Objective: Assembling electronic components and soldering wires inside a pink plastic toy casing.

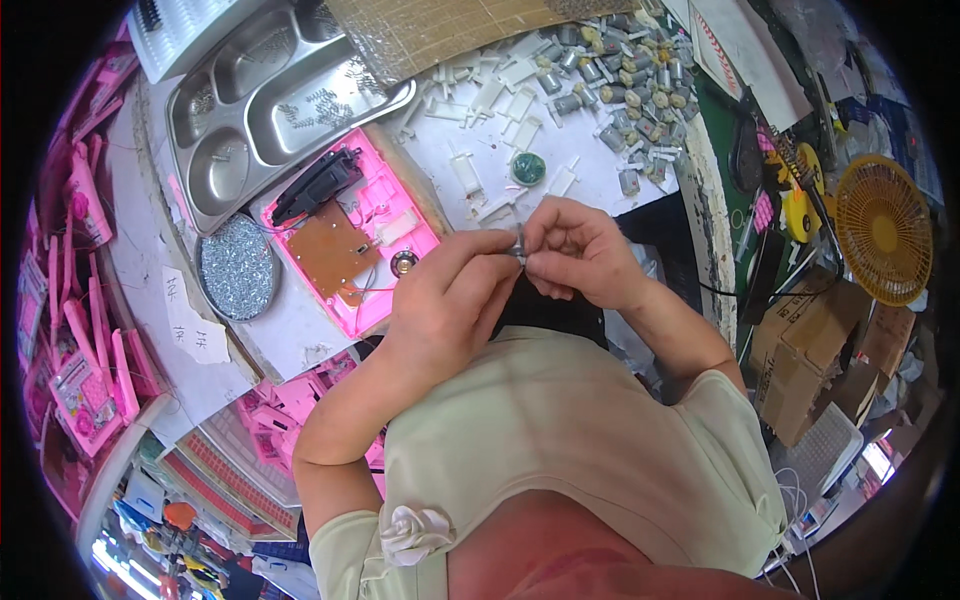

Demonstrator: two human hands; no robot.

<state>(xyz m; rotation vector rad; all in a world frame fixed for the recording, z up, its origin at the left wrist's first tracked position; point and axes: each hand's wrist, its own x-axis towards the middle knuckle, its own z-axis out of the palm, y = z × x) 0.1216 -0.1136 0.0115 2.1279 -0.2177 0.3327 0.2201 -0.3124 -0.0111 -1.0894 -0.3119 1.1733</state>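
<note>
Both hands meet in front of my chest, fingertips pressed together around a small greyish piece point(520, 246); fingers hide most of it, so its kind cannot be told. My left hand point(450, 295) is closed in a pinch on one side of it. My right hand point(585, 255) pinches at the other side, with its remaining fingers curled. Left of my left hand lies an open pink plastic housing point(345, 318), holding a brown circuit board point(333, 252), a black part point(318, 186), a small round speaker point(403, 263) and thin wires. Just beyond my fingers are white plastic parts point(466, 174) and a round green item point(527, 169).
A steel compartment tray point(240, 110) with small springs stands at the far left, beside a round container of small screws point(238, 268). Many small motors point(630, 95) are heaped at the far right near cardboard point(450, 35). Pink housings point(85, 390) crowd the left; a yellow basket point(885, 230) is right.
</note>
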